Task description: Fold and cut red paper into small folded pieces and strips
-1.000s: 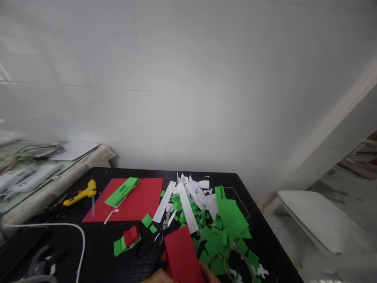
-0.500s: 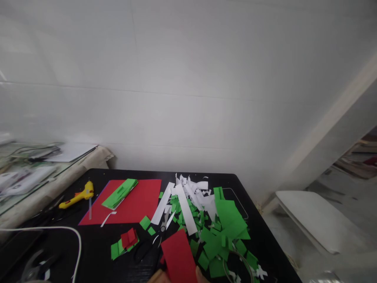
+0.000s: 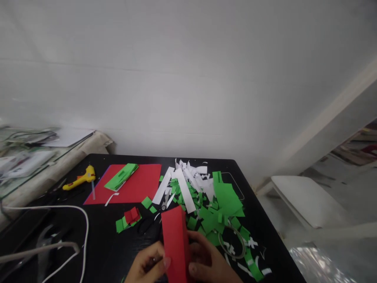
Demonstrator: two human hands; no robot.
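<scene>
A folded piece of red paper (image 3: 173, 243) stands between my hands near the bottom of the view, with two long faces meeting at a crease. My left hand (image 3: 149, 261) grips its left side, thumb against the front face. On the other side my right hand (image 3: 207, 259) has its fingers wrapped round the right edge. Just behind the red paper lie black-handled scissors (image 3: 151, 228), partly hidden by it. A small stack of green and red paper pieces (image 3: 129, 219) rests to the left of the scissors.
Green paper scraps (image 3: 213, 218) and white strips (image 3: 185, 190) are heaped at centre right, beside a tape ring (image 3: 232, 241). Farther left are a large red sheet (image 3: 141, 184), a yellow glue gun (image 3: 81, 179) and a white cable (image 3: 85, 224). A white stool (image 3: 306, 198) stands right of the table.
The view has tilted down, so both hands now show more fully. The red paper, seen flat before, has turned and now shows two faces with a fold.
</scene>
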